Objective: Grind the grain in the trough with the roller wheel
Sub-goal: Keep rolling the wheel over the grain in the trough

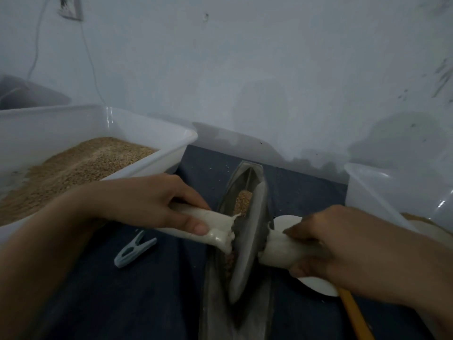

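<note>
A long, thin metal trough [245, 182] lies on a dark floor mat [159, 290], with its far tip near the wall [245, 82] at the mat's back edge. One grey metal wheel [247, 244] stands on its edge inside the trough. A white handle [215, 227] sticks out from each side of the wheel, so there are two. The left hand [147, 200] is curled around the left handle. The right hand [343, 246] is curled around the right handle.

Brown grain [242, 201] sits in the trough, past the wheel and under it.

There are two white tubs. The tub on the left [103, 123] is close to the trough and holds lots of grain. The tub on the right [367, 187] is also near, so the trough lies in a narrow gap between them.

One blue peg [134, 250] lies on the mat, left of the trough. One white plate [316, 283] and a yellow stick [355, 315] lie under the right hand.
</note>
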The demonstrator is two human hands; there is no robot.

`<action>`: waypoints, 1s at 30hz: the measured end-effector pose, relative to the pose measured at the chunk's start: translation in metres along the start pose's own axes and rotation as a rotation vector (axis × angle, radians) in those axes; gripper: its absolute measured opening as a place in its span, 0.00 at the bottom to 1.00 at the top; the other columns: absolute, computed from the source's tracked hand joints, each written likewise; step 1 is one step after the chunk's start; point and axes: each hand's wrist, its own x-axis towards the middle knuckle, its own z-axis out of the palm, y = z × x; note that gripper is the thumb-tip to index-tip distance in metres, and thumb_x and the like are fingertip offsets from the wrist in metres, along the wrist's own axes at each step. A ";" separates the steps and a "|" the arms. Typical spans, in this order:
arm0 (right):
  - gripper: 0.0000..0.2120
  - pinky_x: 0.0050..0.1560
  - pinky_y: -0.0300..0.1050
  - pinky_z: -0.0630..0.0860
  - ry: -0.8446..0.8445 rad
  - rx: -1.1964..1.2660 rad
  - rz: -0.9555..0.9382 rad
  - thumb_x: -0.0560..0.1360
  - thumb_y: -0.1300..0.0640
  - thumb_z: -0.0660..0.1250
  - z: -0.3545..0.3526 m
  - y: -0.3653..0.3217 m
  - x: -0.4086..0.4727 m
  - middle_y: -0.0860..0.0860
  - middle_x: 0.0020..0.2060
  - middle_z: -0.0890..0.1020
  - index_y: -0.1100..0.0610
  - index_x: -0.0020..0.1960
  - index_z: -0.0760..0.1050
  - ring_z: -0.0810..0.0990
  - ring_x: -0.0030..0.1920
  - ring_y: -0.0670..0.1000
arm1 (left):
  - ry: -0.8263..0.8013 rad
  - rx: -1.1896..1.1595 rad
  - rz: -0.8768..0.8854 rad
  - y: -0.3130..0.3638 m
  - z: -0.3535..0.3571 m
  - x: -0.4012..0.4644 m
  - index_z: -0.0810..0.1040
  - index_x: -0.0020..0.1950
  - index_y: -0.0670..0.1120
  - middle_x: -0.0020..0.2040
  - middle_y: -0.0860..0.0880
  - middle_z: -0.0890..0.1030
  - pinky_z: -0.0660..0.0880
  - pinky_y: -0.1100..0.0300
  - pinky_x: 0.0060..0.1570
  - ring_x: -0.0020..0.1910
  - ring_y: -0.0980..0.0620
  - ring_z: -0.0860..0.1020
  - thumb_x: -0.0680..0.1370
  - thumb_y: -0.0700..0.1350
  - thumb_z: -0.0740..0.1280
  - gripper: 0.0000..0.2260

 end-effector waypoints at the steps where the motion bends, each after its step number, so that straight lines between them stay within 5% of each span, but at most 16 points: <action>1: 0.21 0.46 0.35 0.71 0.022 0.005 0.005 0.72 0.39 0.64 0.001 0.000 0.002 0.43 0.50 0.78 0.43 0.63 0.72 0.76 0.49 0.43 | 0.002 0.012 -0.018 0.000 0.001 0.001 0.79 0.57 0.59 0.50 0.57 0.83 0.74 0.60 0.50 0.48 0.58 0.80 0.70 0.63 0.64 0.19; 4: 0.12 0.43 0.37 0.71 0.096 -0.002 0.047 0.76 0.49 0.64 0.016 0.006 0.021 0.45 0.48 0.79 0.43 0.59 0.74 0.76 0.48 0.45 | 0.121 0.139 -0.118 -0.007 0.007 0.011 0.78 0.58 0.59 0.48 0.56 0.82 0.72 0.62 0.49 0.46 0.60 0.78 0.68 0.66 0.60 0.23; 11: 0.20 0.54 0.42 0.63 0.241 -0.058 0.160 0.78 0.50 0.60 0.044 0.031 0.060 0.49 0.61 0.74 0.50 0.69 0.65 0.69 0.60 0.50 | 0.560 0.518 -0.127 -0.023 0.029 0.043 0.72 0.66 0.56 0.58 0.54 0.77 0.65 0.60 0.53 0.58 0.53 0.74 0.76 0.60 0.61 0.20; 17: 0.13 0.49 0.40 0.69 0.093 -0.044 0.061 0.76 0.49 0.63 0.023 0.014 0.035 0.47 0.52 0.77 0.45 0.60 0.72 0.75 0.52 0.47 | 0.258 0.207 -0.084 -0.011 0.013 0.018 0.77 0.58 0.60 0.48 0.60 0.81 0.71 0.69 0.45 0.45 0.64 0.77 0.69 0.67 0.61 0.21; 23: 0.13 0.32 0.33 0.62 -0.058 -0.010 -0.026 0.73 0.40 0.64 -0.002 -0.001 0.003 0.42 0.34 0.70 0.44 0.54 0.73 0.70 0.36 0.39 | 0.021 0.061 0.022 0.002 0.001 -0.002 0.79 0.54 0.58 0.39 0.54 0.82 0.70 0.70 0.35 0.36 0.56 0.78 0.71 0.64 0.62 0.17; 25: 0.10 0.32 0.32 0.63 -0.014 -0.021 -0.008 0.74 0.43 0.63 0.002 -0.001 0.006 0.42 0.34 0.70 0.44 0.54 0.73 0.69 0.35 0.39 | 0.027 0.060 -0.026 0.001 0.003 0.001 0.79 0.54 0.58 0.38 0.56 0.81 0.69 0.72 0.35 0.35 0.60 0.77 0.70 0.64 0.61 0.18; 30: 0.14 0.51 0.40 0.70 0.178 -0.005 0.111 0.77 0.53 0.61 0.032 0.019 0.043 0.48 0.55 0.77 0.47 0.63 0.71 0.75 0.54 0.48 | 0.321 0.331 -0.162 -0.011 0.018 0.024 0.76 0.60 0.56 0.52 0.56 0.80 0.71 0.60 0.51 0.49 0.58 0.76 0.73 0.64 0.58 0.21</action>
